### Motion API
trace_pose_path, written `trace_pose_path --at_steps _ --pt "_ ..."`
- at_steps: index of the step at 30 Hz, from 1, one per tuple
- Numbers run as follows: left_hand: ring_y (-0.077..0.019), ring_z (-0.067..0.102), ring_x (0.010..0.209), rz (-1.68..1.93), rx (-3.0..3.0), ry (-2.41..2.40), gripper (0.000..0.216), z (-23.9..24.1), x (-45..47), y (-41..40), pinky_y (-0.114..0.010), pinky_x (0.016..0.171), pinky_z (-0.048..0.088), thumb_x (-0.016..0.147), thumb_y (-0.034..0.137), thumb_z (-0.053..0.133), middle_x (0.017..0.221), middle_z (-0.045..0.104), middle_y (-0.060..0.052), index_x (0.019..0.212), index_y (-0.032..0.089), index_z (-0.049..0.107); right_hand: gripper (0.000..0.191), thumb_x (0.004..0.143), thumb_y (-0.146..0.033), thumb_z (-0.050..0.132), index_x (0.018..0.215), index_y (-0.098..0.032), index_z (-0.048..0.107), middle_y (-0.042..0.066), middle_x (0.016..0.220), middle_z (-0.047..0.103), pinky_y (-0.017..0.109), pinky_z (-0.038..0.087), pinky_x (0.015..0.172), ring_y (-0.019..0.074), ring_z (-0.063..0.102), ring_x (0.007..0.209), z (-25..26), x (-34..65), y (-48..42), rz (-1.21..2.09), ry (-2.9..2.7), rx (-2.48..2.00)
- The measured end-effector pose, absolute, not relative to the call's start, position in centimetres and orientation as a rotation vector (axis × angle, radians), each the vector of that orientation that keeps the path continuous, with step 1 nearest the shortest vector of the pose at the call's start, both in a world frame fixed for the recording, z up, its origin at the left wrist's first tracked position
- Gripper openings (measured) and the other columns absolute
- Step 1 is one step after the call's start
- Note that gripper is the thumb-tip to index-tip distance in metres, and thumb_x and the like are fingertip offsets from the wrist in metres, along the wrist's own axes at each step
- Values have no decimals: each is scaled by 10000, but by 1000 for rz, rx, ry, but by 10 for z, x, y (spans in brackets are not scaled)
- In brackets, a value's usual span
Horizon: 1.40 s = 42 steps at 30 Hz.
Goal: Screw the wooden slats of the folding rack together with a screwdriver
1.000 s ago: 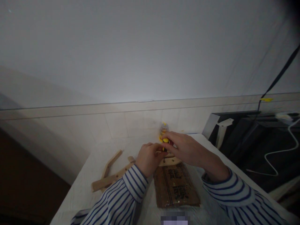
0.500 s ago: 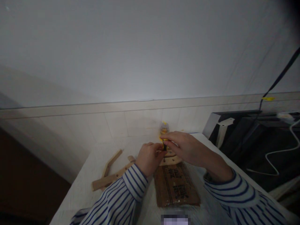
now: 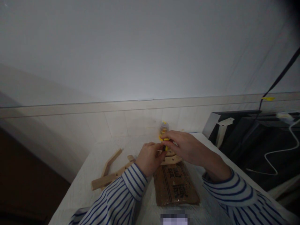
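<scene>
Pinching a yellow-and-black handle [image 3: 165, 147] near a holed wooden piece [image 3: 172, 160], my left hand [image 3: 149, 158] and right hand [image 3: 186, 147] are meeting just beyond the brown package [image 3: 175, 186]. Remotely, I'm seeing it lying on a white table [image 3: 77, 193], a pale wall [image 3: 150, 62] rising behind it, dark panels [image 3: 248, 147] standing to its right.

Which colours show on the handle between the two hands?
Yellow and black on the handle; the head view shows it best, though partly hidden.
</scene>
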<state>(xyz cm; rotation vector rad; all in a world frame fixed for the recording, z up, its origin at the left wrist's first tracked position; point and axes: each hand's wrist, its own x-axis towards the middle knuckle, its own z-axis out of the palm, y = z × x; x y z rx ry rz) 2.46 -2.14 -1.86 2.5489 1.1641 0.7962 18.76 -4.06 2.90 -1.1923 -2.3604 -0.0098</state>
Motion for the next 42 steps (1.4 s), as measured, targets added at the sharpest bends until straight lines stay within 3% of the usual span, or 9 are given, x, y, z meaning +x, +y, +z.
trace_pose_path --at_steps 8,16,24,32,42 --pt "-164 569 683 801 2570 1147 161 -21 24 -21 -266 644 415 809 213 544 714 629 -13 941 196 635 216 906 -295 427 989 -161 576 75 901 634 321 427 714 193 577 822 29 188 -40 -16 -2363 -1224" --pt "-190 583 749 934 2429 1325 186 -26 27 -22 -288 670 429 766 333 633 786 663 -30 877 185 637 247 910 -319 411 990 -173 593 71 920 647 318 442 708 188 589 816 30 185 -40 -15 -2358 -1235" --pt "-190 591 763 936 2433 1329 160 -28 23 -20 -299 704 433 772 334 632 792 670 -29 852 197 650 374 899 -337 411 1198 -144 525 110 1194 590 379 411 917 214 530 1092 26 192 -39 8 -2321 -1181" --pt "-190 593 780 906 2468 1292 153 -26 23 -21 -299 726 433 806 321 590 801 671 -33 875 201 655 265 895 -254 412 1024 -173 629 78 1019 669 348 450 823 203 601 934 31 189 -39 41 -2349 -1190" --pt "-177 583 791 795 2543 1145 155 -20 22 -23 -282 720 423 840 203 524 831 661 -20 964 206 616 240 908 -322 414 933 -167 596 57 867 639 296 412 690 182 574 793 32 190 -40 -32 -2367 -1240"
